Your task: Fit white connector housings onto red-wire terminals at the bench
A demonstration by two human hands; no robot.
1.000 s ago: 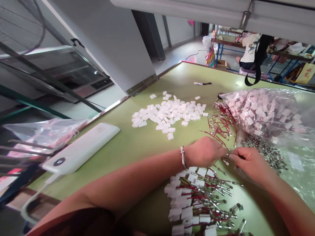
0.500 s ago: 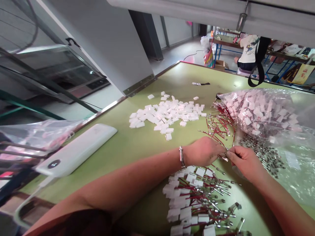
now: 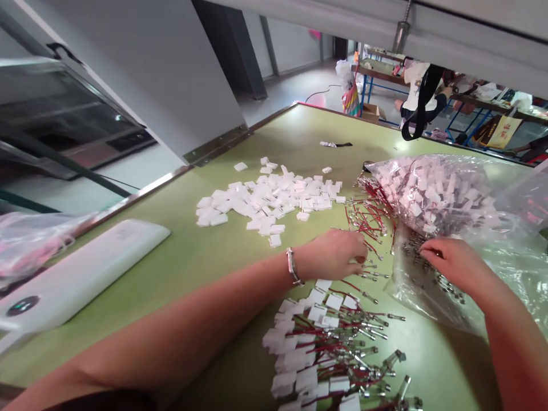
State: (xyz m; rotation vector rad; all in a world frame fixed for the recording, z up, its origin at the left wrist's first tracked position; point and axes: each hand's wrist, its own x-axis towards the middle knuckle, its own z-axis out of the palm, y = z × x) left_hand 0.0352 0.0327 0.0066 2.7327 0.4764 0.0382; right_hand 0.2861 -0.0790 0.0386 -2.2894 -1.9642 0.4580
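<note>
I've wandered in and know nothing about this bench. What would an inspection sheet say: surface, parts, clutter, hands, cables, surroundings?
Surface: green table, partly covered.
Parts: loose white pieces, red wires, small metal parts; white pieces with wires lie overlapping nearest the wearer.
Clutter: clear bag of white pieces; black-and-silver strip; white device.
Hands: left hand beside wire ends; right hand at the metal parts; grips unclear.
Cables: white lead at the device.
Surroundings: person in a white top near farther benches.
</note>
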